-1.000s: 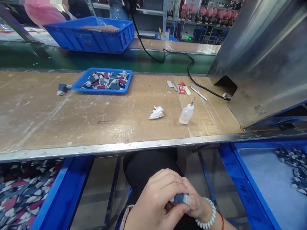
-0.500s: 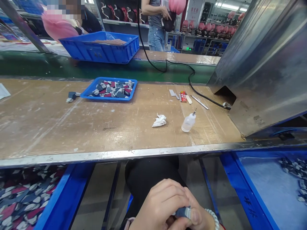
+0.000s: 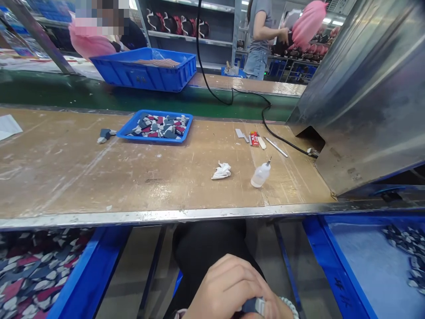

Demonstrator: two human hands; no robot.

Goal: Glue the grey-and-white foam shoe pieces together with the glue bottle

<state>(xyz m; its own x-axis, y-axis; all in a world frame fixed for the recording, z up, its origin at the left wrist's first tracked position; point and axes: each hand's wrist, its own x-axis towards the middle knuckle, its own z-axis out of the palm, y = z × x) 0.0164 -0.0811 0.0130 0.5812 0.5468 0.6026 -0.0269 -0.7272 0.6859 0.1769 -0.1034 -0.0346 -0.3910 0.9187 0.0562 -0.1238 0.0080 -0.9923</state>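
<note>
At the bottom edge, my left hand curls over a small navy and white piece, pinching it. My right hand is mostly cut off by the frame, with its fingertips at the same piece and a white bead bracelet on the wrist. Both hands are over my black-clad lap, below the table's metal front edge. On the wooden workbench stand a blue tray of similar pieces, a crumpled tissue and a plastic dropper bottle.
Open blue bins of pieces sit left and right of my legs. A steel hood with a black cable stands at the bench's right. Beyond a green conveyor, a co-worker holds a pink-haired doll.
The view has tilted upward, so my hands have sunk toward the bottom edge and the piece is less visible. The co-worker at the back has moved right with the pink-haired doll.
</note>
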